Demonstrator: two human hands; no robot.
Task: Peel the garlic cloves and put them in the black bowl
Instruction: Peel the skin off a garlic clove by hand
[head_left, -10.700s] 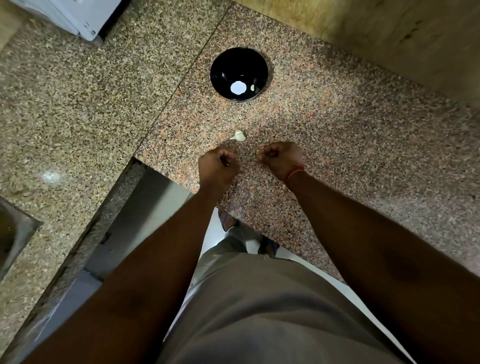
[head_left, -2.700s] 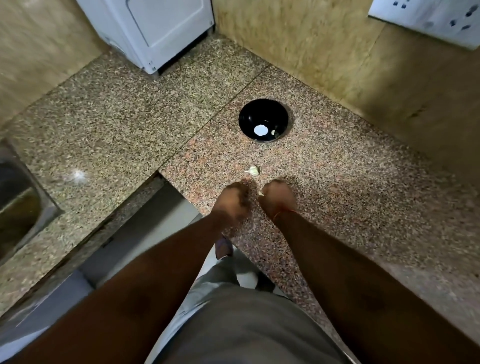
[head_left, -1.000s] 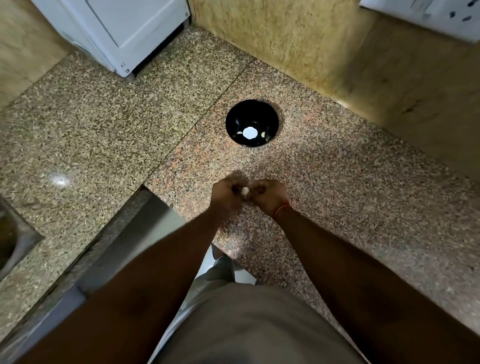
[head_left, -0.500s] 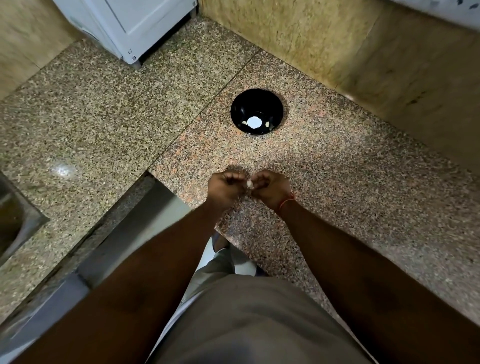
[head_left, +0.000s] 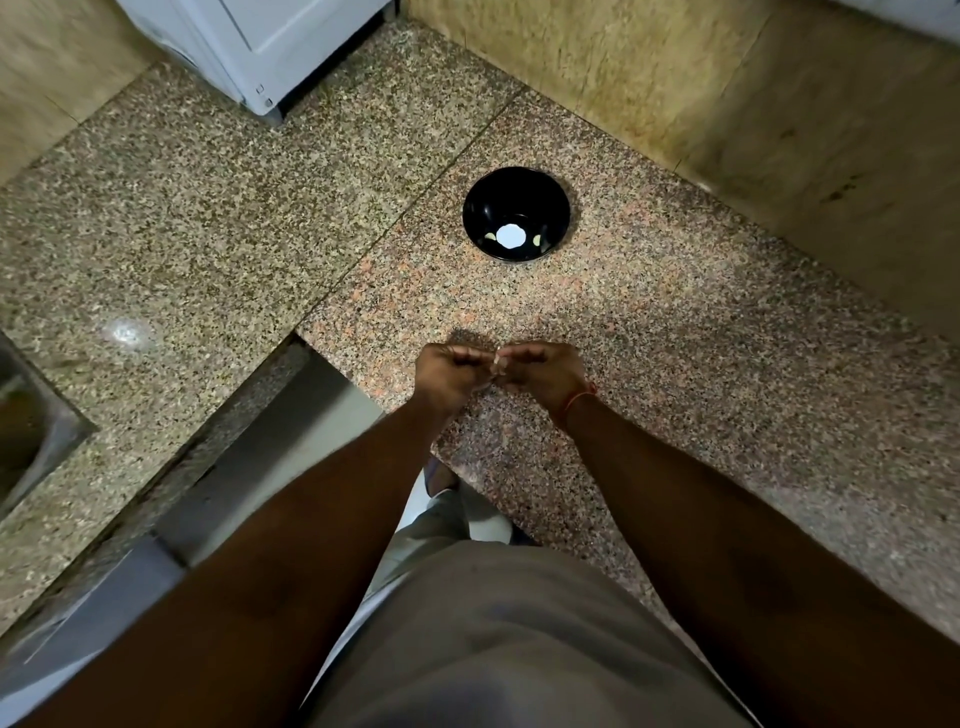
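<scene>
Pinching what looks like a small pale garlic clove (head_left: 497, 362) between my left hand (head_left: 451, 375) and right hand (head_left: 540, 372), fingers curled together above the speckled granite counter's (head_left: 701, 332) front edge. Round glossy black bowl (head_left: 516, 213) sits well apart toward the back wall, two peeled cloves (head_left: 536, 239) inside.

Glossy black round bowl (head_left: 517, 208), white glare spot and two pale specks inside. Speckled pinkish-brown granite counter (head_left: 701, 364); tan-grey speckled slab (head_left: 182, 223) at 10 o'clock. Red thread wristband (head_left: 577, 399); white appliance (head_left: 260, 41) at 11 o'clock.
</scene>
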